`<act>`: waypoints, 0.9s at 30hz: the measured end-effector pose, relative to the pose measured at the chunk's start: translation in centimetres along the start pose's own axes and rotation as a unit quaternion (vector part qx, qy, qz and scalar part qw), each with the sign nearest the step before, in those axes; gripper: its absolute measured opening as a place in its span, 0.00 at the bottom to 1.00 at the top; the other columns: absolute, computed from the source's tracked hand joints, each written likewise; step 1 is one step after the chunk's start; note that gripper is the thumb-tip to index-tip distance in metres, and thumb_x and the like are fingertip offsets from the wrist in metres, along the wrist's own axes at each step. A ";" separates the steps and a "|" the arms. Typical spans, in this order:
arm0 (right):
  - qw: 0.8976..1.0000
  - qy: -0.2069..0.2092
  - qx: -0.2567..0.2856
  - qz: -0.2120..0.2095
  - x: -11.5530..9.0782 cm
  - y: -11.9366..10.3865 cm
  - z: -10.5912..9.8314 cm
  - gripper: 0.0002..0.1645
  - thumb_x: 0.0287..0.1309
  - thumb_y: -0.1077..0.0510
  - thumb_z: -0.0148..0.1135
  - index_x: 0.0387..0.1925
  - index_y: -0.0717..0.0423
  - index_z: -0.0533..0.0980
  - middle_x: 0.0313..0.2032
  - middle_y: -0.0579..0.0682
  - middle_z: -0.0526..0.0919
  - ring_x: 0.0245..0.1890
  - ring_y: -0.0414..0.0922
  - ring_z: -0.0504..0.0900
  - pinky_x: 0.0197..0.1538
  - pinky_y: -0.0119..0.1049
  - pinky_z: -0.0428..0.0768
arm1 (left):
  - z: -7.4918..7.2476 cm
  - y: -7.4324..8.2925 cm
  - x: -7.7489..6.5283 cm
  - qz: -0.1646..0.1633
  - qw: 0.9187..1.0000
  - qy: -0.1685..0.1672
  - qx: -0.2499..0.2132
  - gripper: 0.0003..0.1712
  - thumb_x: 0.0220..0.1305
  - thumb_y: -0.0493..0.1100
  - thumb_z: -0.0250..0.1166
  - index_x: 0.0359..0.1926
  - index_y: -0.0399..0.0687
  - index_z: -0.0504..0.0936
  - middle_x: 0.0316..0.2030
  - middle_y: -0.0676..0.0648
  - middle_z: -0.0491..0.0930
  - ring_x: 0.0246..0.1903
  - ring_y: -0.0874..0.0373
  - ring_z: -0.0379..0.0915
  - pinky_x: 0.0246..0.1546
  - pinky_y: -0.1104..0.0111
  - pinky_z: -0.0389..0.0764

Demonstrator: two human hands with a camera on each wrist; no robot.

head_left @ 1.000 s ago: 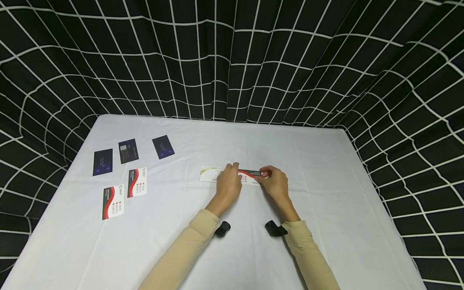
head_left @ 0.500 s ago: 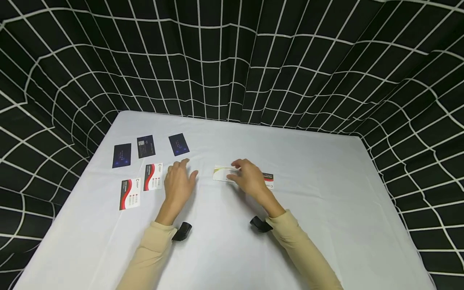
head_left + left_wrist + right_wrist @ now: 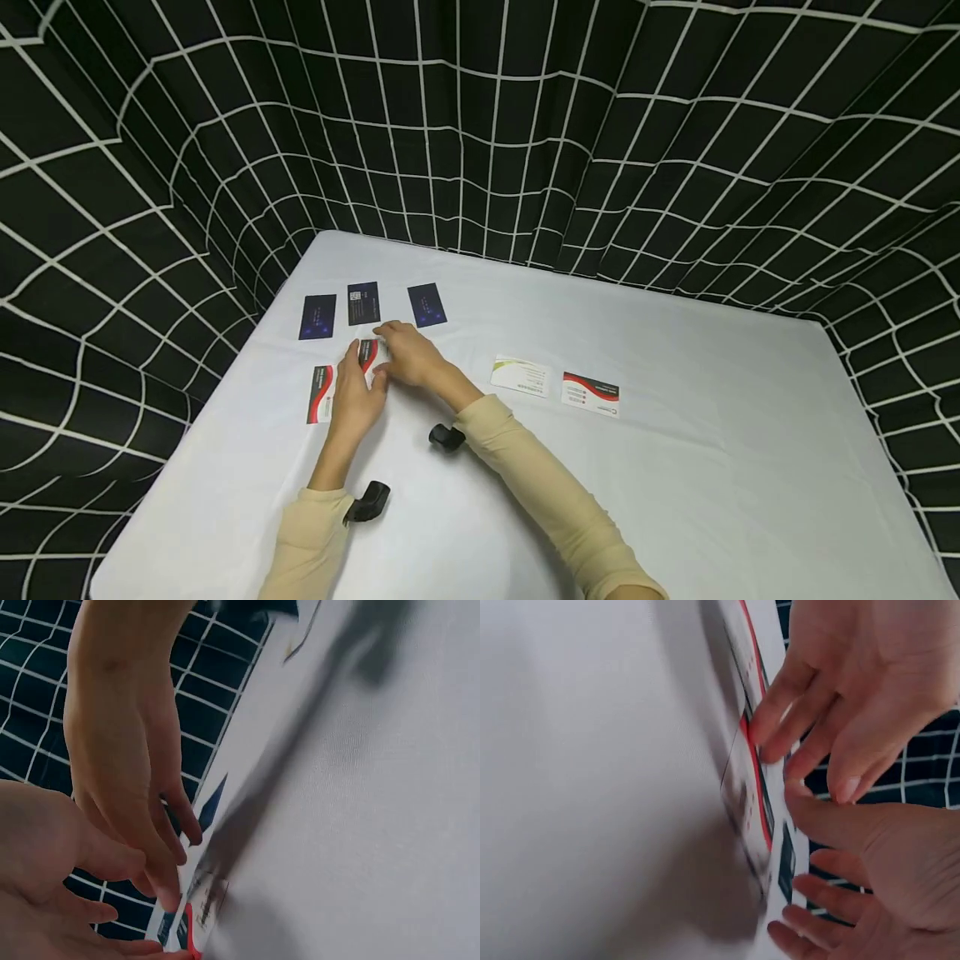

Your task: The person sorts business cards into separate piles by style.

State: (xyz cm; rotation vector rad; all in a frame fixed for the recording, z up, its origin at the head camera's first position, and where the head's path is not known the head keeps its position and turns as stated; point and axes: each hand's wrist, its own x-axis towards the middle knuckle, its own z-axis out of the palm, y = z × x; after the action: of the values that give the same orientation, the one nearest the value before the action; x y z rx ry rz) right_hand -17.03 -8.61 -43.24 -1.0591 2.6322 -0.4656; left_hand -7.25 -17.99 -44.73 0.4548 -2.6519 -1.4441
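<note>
A white business card [image 3: 368, 353] with a black panel and red wave lies between my two hands at the left of the table. My left hand [image 3: 357, 402] is at its left side, fingers extended, and covers part of it. In the right wrist view the left fingertips come right to the card [image 3: 751, 784]. My right hand [image 3: 411, 357] reaches over from the right, its fingers loosely bent by the card's far right corner. A second red-wave card [image 3: 320, 393] lies just left of my left hand, which partly hides it.
Dark blue cards [image 3: 318, 317] lie in a row behind my hands, with a QR-code card [image 3: 363, 303] and another blue card [image 3: 427, 305]. Right of the hands lie a gold-striped white card [image 3: 520, 376] and a red-wave card [image 3: 591, 394], slightly apart. A gridded black curtain [image 3: 525, 142] borders the table.
Both hands have left the pair of cards at the middle and moved left to the red-wave cards. The head view has turned left. The middle pair now lies uncovered.
</note>
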 end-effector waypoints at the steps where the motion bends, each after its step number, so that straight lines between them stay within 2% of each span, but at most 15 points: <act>1: 1.000 -0.004 -0.012 0.003 0.2 -0.1 0.1 0.45 0.53 0.49 0.73 0.68 0.60 0.66 0.66 0.54 0.71 0.66 0.50 0.68 0.67 0.37 0.67 | 0.1 0.0 0.0 -0.005 1.000 -0.004 -0.009 0.39 0.68 0.34 0.53 0.74 0.29 0.44 0.71 0.26 0.49 0.71 0.32 0.44 0.69 0.43 0.52; 4: 0.998 -0.012 -0.051 0.017 0.6 -0.1 0.4 0.49 0.47 0.47 0.77 0.68 0.59 0.66 0.63 0.54 0.73 0.63 0.50 0.71 0.64 0.39 0.71 | 0.2 -0.1 0.0 -0.015 0.999 -0.006 -0.035 0.38 0.68 0.33 0.52 0.74 0.32 0.46 0.70 0.26 0.50 0.70 0.33 0.48 0.68 0.45 0.54; 7: 0.997 -0.014 -0.060 0.037 0.8 0.0 0.2 0.53 0.41 0.46 0.80 0.67 0.59 0.68 0.60 0.53 0.75 0.58 0.49 0.74 0.59 0.38 0.74 | 0.2 0.0 0.1 -0.021 0.998 -0.001 -0.054 0.37 0.68 0.31 0.50 0.74 0.34 0.48 0.70 0.27 0.52 0.69 0.33 0.53 0.66 0.46 0.60; 10: 0.997 -0.017 -0.047 0.056 1.2 0.2 -0.1 0.50 0.37 0.47 0.82 0.64 0.57 0.72 0.54 0.53 0.77 0.52 0.48 0.74 0.55 0.37 0.76 | 0.2 0.2 0.2 -0.025 0.998 0.000 -0.065 0.35 0.69 0.31 0.49 0.74 0.35 0.49 0.70 0.29 0.53 0.68 0.34 0.55 0.63 0.46 0.64; 13: 0.997 -0.007 -0.027 0.078 1.4 0.4 -0.4 0.43 0.36 0.49 0.82 0.58 0.57 0.77 0.49 0.53 0.78 0.48 0.47 0.75 0.52 0.36 0.77 | 0.1 0.2 0.3 -0.022 0.997 -0.001 -0.068 0.35 0.68 0.29 0.47 0.74 0.34 0.50 0.70 0.29 0.54 0.67 0.34 0.56 0.63 0.45 0.64; 15: 0.996 0.010 -0.004 0.091 1.4 0.5 -0.5 0.37 0.36 0.52 0.82 0.53 0.57 0.80 0.45 0.53 0.79 0.45 0.47 0.77 0.49 0.36 0.78 | 0.1 0.1 0.3 -0.022 0.998 -0.002 -0.066 0.34 0.68 0.30 0.47 0.74 0.34 0.51 0.70 0.29 0.56 0.67 0.34 0.57 0.63 0.45 0.64; 18: 0.994 0.044 0.025 0.099 1.0 1.1 -0.5 0.28 0.42 0.56 0.79 0.48 0.57 0.81 0.42 0.52 0.80 0.42 0.46 0.78 0.46 0.35 0.78 | 0.0 -0.2 0.3 -0.020 0.999 0.008 -0.047 0.33 0.67 0.31 0.50 0.72 0.34 0.57 0.67 0.30 0.63 0.66 0.36 0.60 0.63 0.46 0.64; 22: 0.987 0.096 0.085 0.097 0.2 2.3 -0.2 0.20 0.50 0.58 0.75 0.45 0.58 0.82 0.40 0.50 0.82 0.39 0.43 0.79 0.44 0.34 0.77 | -0.2 -0.8 0.6 -0.009 0.999 0.035 -0.029 0.30 0.66 0.33 0.58 0.68 0.33 0.66 0.59 0.31 0.74 0.58 0.38 0.71 0.57 0.49 0.70; 25: 0.974 0.121 0.166 0.090 -0.4 3.4 -0.2 0.16 0.52 0.60 0.73 0.43 0.59 0.81 0.38 0.51 0.84 0.37 0.43 0.80 0.41 0.32 0.77 | -0.4 -1.1 1.0 -0.014 0.996 0.042 -0.071 0.27 0.64 0.31 0.61 0.64 0.31 0.70 0.55 0.31 0.77 0.51 0.42 0.77 0.51 0.59 0.77; 27: 0.962 0.131 0.223 0.085 -0.9 4.0 -0.3 0.14 0.53 0.63 0.72 0.42 0.61 0.80 0.37 0.53 0.85 0.35 0.43 0.81 0.38 0.30 0.77 | -0.6 -1.3 1.3 -0.032 0.989 0.028 -0.145 0.26 0.64 0.29 0.61 0.63 0.30 0.71 0.54 0.30 0.77 0.48 0.47 0.79 0.47 0.67 0.80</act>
State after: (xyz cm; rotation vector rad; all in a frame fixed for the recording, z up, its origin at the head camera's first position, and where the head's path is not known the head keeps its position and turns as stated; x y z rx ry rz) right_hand -19.02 -5.21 -44.43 -0.6583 2.6136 -1.1599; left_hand -8.10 -19.48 -45.54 0.5439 -2.3513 -1.7713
